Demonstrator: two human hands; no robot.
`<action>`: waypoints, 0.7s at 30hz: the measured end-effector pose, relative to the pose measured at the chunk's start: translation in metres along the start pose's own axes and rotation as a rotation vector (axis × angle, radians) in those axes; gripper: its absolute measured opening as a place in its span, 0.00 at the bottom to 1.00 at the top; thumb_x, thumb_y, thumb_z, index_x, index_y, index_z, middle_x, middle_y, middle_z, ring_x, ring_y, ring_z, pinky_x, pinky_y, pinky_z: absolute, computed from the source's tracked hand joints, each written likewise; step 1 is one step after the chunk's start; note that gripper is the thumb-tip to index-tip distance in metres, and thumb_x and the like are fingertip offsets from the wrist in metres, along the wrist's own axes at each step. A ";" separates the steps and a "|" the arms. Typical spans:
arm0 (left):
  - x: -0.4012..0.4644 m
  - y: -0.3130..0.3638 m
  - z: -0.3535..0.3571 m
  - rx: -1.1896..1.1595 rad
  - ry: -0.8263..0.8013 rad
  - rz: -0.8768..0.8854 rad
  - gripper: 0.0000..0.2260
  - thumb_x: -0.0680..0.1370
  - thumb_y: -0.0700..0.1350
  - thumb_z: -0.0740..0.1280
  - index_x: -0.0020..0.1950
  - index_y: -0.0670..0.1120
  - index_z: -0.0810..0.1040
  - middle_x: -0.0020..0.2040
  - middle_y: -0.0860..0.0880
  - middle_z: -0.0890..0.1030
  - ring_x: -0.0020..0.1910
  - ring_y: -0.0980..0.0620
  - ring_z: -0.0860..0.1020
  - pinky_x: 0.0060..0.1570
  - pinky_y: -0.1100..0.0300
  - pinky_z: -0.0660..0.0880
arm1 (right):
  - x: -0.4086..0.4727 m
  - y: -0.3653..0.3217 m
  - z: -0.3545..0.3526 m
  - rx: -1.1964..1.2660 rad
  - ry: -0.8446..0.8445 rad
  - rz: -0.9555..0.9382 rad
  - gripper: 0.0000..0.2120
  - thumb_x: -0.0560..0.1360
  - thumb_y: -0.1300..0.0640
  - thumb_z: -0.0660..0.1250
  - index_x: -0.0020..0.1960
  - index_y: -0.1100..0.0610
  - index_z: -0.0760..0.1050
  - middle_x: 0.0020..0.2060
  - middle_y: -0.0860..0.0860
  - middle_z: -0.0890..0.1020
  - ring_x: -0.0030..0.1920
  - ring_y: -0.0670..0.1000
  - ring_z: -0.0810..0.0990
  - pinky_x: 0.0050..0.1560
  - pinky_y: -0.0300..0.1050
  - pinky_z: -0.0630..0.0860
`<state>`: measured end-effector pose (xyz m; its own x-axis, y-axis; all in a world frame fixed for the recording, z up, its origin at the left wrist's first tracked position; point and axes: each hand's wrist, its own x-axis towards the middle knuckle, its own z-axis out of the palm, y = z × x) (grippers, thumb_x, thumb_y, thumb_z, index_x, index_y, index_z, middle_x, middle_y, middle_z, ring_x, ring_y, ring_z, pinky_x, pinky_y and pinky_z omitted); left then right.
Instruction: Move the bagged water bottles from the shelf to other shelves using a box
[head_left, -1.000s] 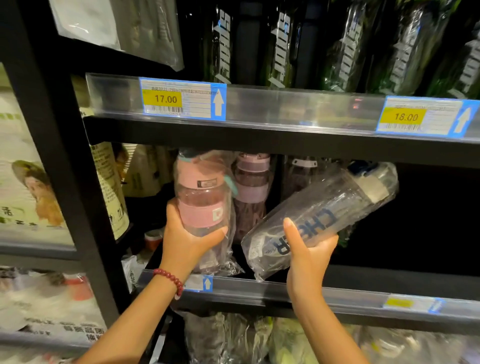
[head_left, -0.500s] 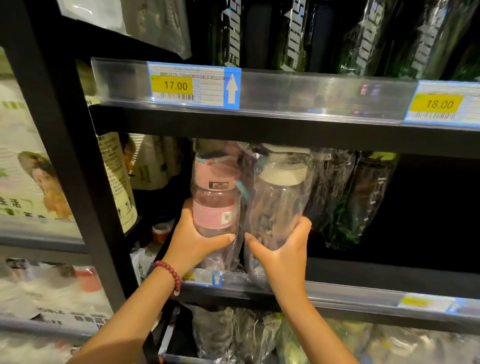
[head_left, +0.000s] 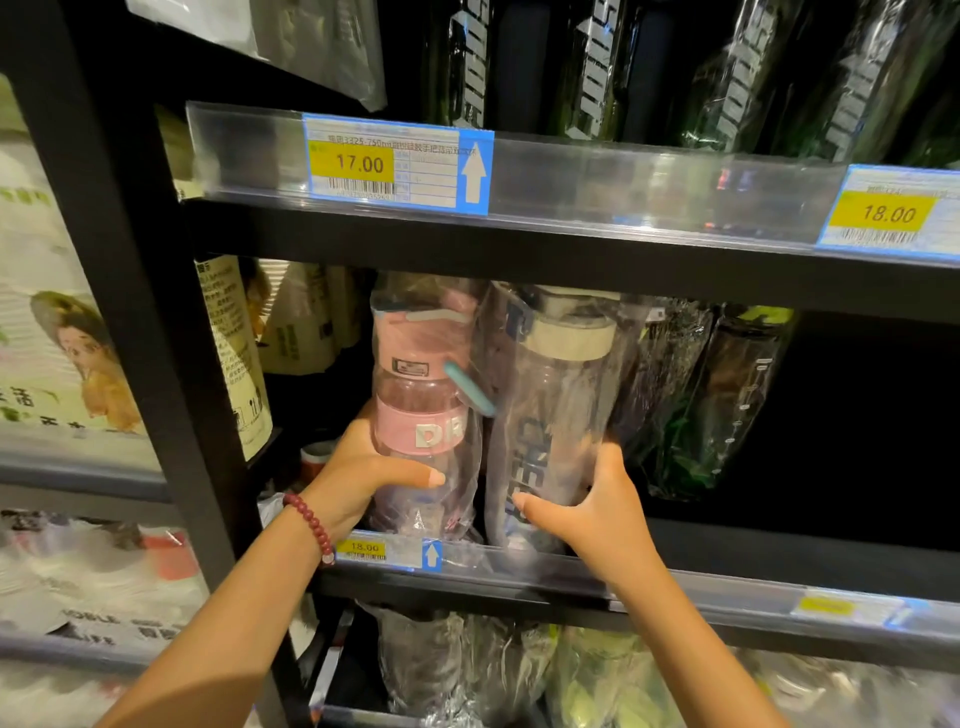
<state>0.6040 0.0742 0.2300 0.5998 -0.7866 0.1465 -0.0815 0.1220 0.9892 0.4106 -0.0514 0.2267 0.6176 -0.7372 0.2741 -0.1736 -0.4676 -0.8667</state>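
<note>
A pink-capped, pink-banded bottle (head_left: 423, 410) with white lettering and a teal strap stands in a clear bag beside a clear bottle (head_left: 558, 415) with a cream lid and dark blue lettering. Black shelves (head_left: 519, 249) carry yellow, white and blue price tags (head_left: 397, 163). A dark red bead bracelet (head_left: 311, 525) circles the left wrist. Dark green bottles (head_left: 727, 78) with grey lettering line the top shelf.
</note>
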 end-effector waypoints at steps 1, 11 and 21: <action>0.000 0.000 0.000 -0.019 -0.002 0.000 0.39 0.46 0.42 0.77 0.57 0.43 0.76 0.45 0.47 0.85 0.47 0.50 0.83 0.42 0.61 0.79 | 0.000 0.000 0.001 -0.036 0.033 -0.010 0.25 0.64 0.51 0.79 0.45 0.51 0.62 0.45 0.49 0.74 0.44 0.46 0.74 0.42 0.40 0.72; -0.009 -0.001 0.001 -0.078 -0.092 0.031 0.42 0.50 0.43 0.76 0.64 0.49 0.70 0.54 0.51 0.82 0.56 0.53 0.79 0.50 0.62 0.77 | 0.006 0.003 0.004 -0.056 0.032 0.009 0.27 0.64 0.50 0.79 0.43 0.48 0.59 0.45 0.50 0.72 0.44 0.48 0.74 0.40 0.40 0.71; -0.037 -0.007 0.042 0.267 0.479 0.258 0.51 0.58 0.55 0.79 0.74 0.54 0.55 0.71 0.51 0.65 0.70 0.54 0.64 0.67 0.52 0.68 | -0.001 0.000 0.006 -0.013 0.026 0.022 0.28 0.66 0.51 0.77 0.54 0.55 0.61 0.49 0.45 0.73 0.50 0.47 0.75 0.43 0.38 0.71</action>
<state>0.5488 0.0772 0.2181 0.8208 -0.3843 0.4227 -0.4318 0.0671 0.8995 0.4141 -0.0475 0.2236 0.5936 -0.7598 0.2653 -0.1972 -0.4570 -0.8674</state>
